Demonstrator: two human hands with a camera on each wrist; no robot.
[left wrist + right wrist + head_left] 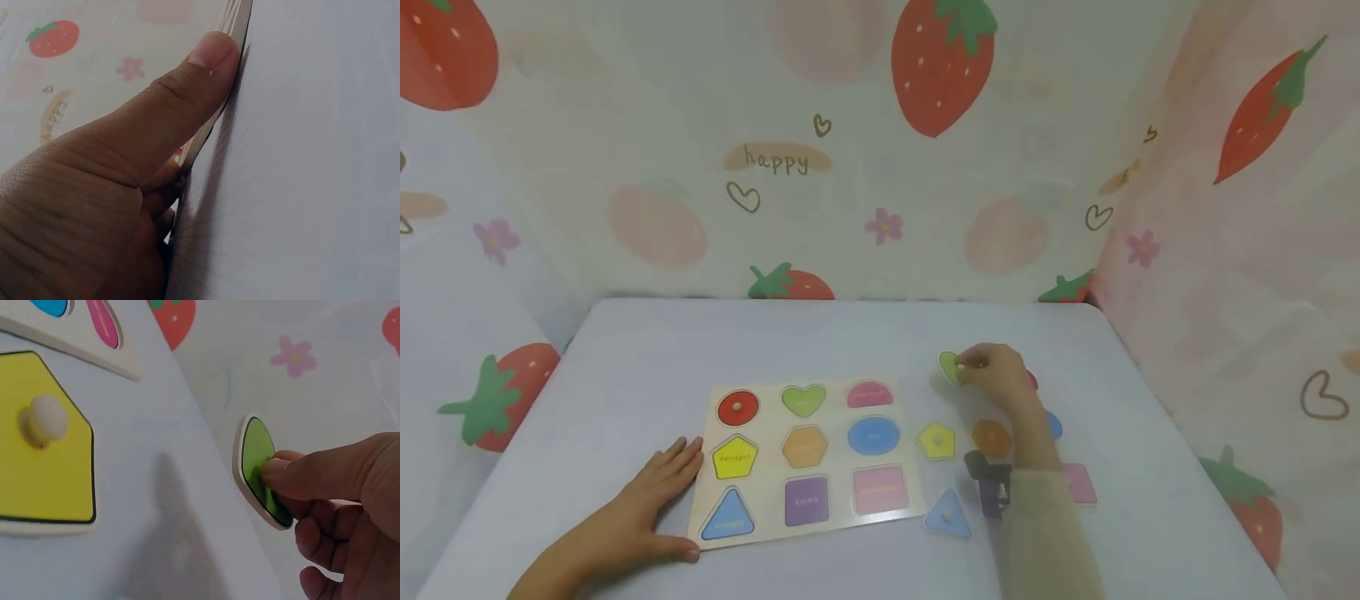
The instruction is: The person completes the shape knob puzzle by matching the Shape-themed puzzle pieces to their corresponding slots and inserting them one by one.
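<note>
while pinched, right fingers (315,477) on heart (255,450)

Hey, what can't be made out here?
Magenta piece: head view, mostly behind the right hand.
Curved blue piece: head view, mostly behind the right forearm.
Pink rectangle on the board: head view, lettering too blurred.
Yellow piece: right wrist view, cut by left edge.

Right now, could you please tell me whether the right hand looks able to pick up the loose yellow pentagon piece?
Probably not yet: the right hand is pinching the green heart piece, though nothing covers the loose yellow pentagon piece or its knob.
</note>
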